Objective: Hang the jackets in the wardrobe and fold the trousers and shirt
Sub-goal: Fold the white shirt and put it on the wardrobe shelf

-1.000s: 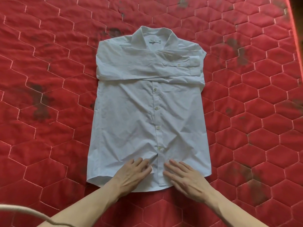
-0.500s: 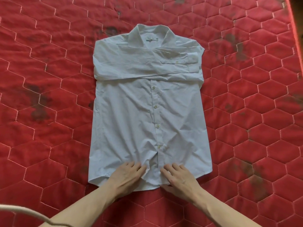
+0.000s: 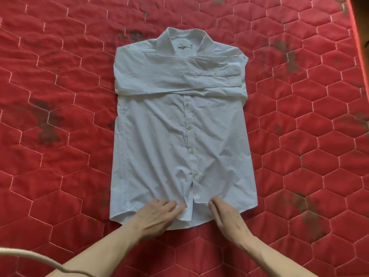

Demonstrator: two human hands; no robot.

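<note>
**Shirt laid flat, both hands at the hem**

The white shirt lay face up in the middle of the red quilted mattress, collar at the far end, buttoned down the front, with both sleeves folded across the chest just below the collar. The lower body was spread out but creased, and small puckers gathered round the bottom of the placket.

The left hand rested on the hem just left of the placket, fingers fairly straight and lying over the cloth, with a little flap of the front edge turned up beside the fingertips. I could not tell whether it pinched that flap or only pressed it. The right hand sat just right of the placket, fingers together and bent a little at the hem; whether the cloth was caught under them was hidden.

A pale cord curved across the near left corner, well apart from the shirt.

I judged the bottom was about to be folded up toward the collar. The risk was plain: lifting from the middle alone could let the outer corners sag and drag, setting the fold crooked, and a quick pull might slide the crossed sleeves out of place.
</note>
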